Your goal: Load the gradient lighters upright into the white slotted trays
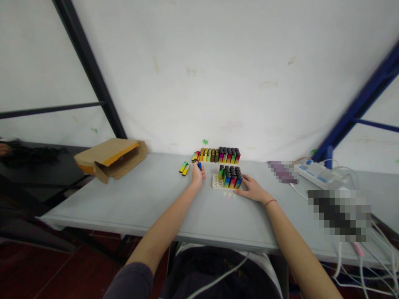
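Observation:
My left hand (198,174) is closed around a lighter with a blue end (199,165) that sticks out of the fist; the rest of it is hidden. Two yellow-green lighters (186,170) lie flat on the table to its left. A white tray (215,183) with holes stands to its right, partly filled with upright, multicoloured, black-topped lighters (230,178). Thumb and fingers of my right hand (253,190) hold the tray's right end. Behind, by the wall, stand rows of lighters, a yellow-green group (208,155) and a black-topped group (229,155).
On the grey table (149,199), an open cardboard box (109,160) lies at the left. A white power strip (321,174) with cables and blurred-out items sits at the right. A white wall (199,91) closes the back, with a dark post (93,70) and a blue post (358,104).

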